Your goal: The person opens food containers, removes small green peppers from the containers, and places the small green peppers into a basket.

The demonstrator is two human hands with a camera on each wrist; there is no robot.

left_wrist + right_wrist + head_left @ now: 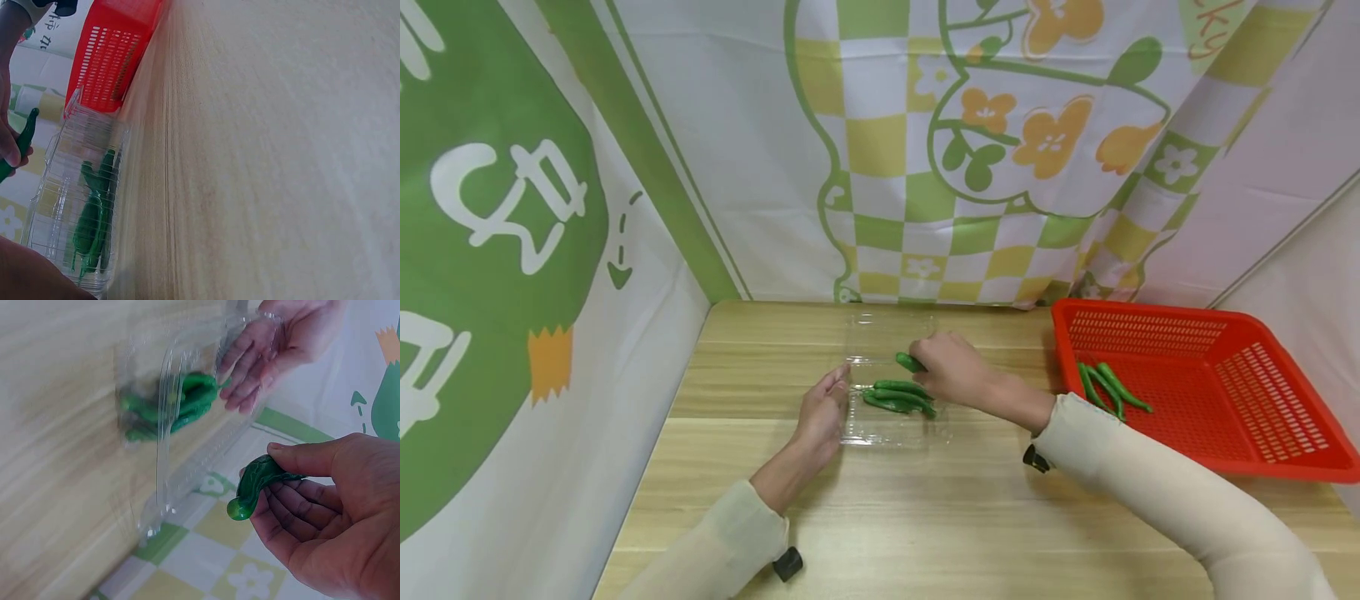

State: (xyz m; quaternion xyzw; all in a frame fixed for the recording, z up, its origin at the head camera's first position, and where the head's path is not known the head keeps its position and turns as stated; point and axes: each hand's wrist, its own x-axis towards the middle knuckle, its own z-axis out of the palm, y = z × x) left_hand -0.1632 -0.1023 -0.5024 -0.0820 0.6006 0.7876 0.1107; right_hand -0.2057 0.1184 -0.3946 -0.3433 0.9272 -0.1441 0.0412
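Observation:
A clear plastic box [887, 437] lies on the table with its lid folded back. Several green chili peppers [897, 396] are side by side inside it. My right hand [957, 367] is over the box's back part and pinches another green chili pepper [253, 484] between thumb and fingers, its rounded end jutting out. At the box's left side is my left hand [820, 414], its fingers extended along the clear wall. In the right wrist view these left fingers [240, 369] show through the plastic, relaxed and not curled round anything.
To the right stands a red plastic basket [1292, 400] with slotted walls, holding several green chili peppers [1108, 390] at its left end. A printed cloth [880, 146] hangs behind the wooden table [925, 517], and another panel borders its left side.

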